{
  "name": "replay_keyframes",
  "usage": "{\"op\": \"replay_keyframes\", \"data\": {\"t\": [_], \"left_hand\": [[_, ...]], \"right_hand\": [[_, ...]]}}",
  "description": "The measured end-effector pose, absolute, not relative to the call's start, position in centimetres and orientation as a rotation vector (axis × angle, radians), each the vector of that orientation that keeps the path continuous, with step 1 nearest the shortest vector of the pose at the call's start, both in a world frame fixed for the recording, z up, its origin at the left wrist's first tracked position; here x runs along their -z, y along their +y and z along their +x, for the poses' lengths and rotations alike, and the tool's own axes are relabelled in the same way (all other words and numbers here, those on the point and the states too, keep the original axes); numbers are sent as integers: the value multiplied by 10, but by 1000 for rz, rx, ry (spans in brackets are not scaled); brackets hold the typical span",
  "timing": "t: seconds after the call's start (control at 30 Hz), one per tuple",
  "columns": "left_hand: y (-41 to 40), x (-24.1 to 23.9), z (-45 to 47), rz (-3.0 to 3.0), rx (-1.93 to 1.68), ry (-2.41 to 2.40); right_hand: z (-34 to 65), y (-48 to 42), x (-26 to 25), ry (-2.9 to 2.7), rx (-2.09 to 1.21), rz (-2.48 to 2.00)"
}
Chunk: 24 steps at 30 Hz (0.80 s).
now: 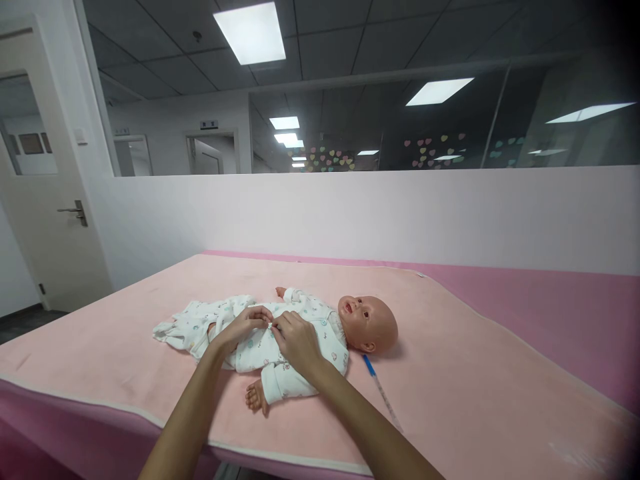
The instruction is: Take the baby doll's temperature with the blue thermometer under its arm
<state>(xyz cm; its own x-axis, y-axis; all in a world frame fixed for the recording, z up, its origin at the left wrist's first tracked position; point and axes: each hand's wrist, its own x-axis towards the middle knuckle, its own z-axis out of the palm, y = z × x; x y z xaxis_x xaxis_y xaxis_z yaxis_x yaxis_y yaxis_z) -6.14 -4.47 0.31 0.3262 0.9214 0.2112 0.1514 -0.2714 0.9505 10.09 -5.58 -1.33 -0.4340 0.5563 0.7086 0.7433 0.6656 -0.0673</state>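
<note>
A baby doll (370,323) lies on its back, its head toward the right. It wears a white printed top (325,333), and patterned white trousers (193,323) cover its legs. My left hand (249,323) is closed, its fingertips pinching the front of the top at the doll's belly. Close beside it, my right hand (299,341) also pinches that fabric, thumb and fingers together. A tiny white bit of the garment shows between the fingertips; I cannot make out whether it is a tie or a fastener. One doll hand (257,398) sticks out of the near sleeve.
A peach-coloured mat (475,387) covers the padded table, with pink padding (550,307) along the far right side. Near the doll's head lies a thin clear stick with a blue end (369,365). Behind stands a white half-wall (400,213) below windows; a door (50,180) is at left.
</note>
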Motion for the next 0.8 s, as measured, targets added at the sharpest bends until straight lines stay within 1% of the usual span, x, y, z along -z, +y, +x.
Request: {"op": "replay_keyframes", "data": {"t": [0.3, 0.5, 0.7, 0.8], "left_hand": [[-44, -3, -64, 1683, -1011, 975], [-42, -3, -62, 1631, -1058, 993], [-40, 2, -58, 1580, -1279, 1051], [-34, 7, -58, 1640, -1402, 1159]], "right_hand": [[101, -57, 14, -2113, 323, -1001], [101, -55, 15, -2050, 338, -1027], [101, -52, 17, -1934, 321, -973], [105, -50, 13, -1871, 348, -913]]}}
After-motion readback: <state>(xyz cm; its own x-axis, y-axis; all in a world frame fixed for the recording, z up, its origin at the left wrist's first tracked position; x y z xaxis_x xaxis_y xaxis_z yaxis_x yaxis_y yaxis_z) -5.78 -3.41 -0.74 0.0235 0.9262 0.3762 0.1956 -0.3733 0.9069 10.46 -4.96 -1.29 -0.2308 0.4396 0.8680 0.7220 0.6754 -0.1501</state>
